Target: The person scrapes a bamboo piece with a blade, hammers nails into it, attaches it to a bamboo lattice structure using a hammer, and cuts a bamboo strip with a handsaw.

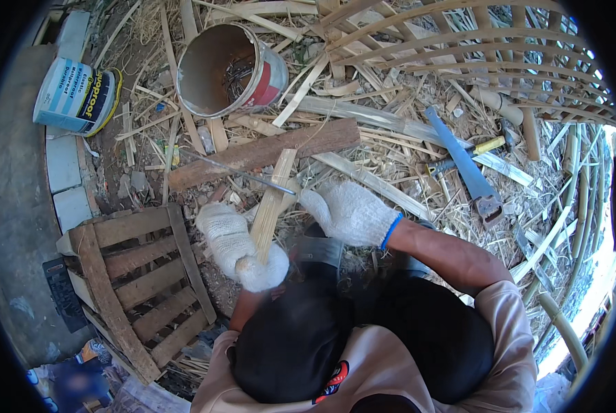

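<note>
Pale slat point(272, 219), lower end in left fingers point(269, 270), blade point(253, 177) across

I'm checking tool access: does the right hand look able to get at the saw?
Probably yes: the saw lies uncovered to the right of the right hand, nothing tall between them, though that hand may be holding the long blade beside it.

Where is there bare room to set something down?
The largest free patch is the grey floor at far left, bordered by pale blocks and the slatted crate. It's crowded between the left hand and right hand, where a thin metal tool crosses a wooden strip, and around the saw, among scattered slivers.
</note>
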{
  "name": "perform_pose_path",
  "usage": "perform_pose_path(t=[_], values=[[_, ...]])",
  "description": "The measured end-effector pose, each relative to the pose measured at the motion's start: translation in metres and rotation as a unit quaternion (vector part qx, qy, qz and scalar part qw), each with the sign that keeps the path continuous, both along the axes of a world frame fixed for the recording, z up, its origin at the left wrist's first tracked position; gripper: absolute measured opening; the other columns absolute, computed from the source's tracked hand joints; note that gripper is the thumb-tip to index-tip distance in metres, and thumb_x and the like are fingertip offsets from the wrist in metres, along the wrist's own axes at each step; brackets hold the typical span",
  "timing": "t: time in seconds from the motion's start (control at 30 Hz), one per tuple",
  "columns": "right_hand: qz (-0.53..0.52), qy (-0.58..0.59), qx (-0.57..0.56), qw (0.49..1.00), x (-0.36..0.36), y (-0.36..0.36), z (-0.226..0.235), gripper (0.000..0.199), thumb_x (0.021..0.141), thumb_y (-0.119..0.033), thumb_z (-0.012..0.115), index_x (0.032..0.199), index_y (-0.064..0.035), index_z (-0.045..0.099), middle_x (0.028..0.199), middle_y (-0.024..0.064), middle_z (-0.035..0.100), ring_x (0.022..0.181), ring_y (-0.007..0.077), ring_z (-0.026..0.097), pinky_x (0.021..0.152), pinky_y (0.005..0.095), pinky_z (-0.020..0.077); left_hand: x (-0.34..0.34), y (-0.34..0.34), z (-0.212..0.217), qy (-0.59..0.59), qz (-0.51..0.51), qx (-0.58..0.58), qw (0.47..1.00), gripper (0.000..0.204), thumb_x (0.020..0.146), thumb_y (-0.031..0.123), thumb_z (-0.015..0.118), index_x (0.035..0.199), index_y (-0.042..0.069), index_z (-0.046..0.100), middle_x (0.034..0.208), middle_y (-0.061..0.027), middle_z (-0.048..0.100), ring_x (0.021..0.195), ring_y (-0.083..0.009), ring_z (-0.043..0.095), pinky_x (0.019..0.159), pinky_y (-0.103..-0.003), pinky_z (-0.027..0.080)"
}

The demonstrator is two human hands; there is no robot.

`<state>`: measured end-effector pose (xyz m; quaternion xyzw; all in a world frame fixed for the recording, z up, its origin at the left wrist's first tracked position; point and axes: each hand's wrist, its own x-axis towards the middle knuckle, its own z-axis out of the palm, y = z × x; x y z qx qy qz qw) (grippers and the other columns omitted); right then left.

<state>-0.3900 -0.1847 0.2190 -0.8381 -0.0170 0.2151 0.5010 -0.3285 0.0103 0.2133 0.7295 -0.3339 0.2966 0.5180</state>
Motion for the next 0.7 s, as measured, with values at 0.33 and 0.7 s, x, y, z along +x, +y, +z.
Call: perform_pose_path(t=[0.33,0.7], values=[[0.024,0.011,-0.05,0.998,-0.001,0.001,-0.008,0.051,0.111,-0.042,0.043,0.1,-0.0015,0.072,0.079,0.0296,0.069,0.078,0.0495,0.069,0.073,0.0588,0.0545,0.006,-0.009,-0.001,-0.025,-0.028,-0.039,0.999,0.036,0.105,0.039,0.04,0.08,0.014,0.044,0.078,-0.0047,0.044,0.074,-0.0227,0.043,0.068,-0.041,0.036],[0.019,-0.045,-0.032,0.998,-0.004,0.014,0.019,0.05,0.111,-0.041,0.042,0.098,-0.0031,0.073,0.084,0.0283,0.07,0.085,0.0486,0.069,0.078,0.0603,0.053,0.015,-0.004,0.013,-0.05,0.003,-0.013,0.999,0.035,0.103,0.038,0.041,0.08,0.012,0.042,0.081,-0.0076,0.044,0.074,-0.0239,0.042,0.066,-0.041,0.035]])
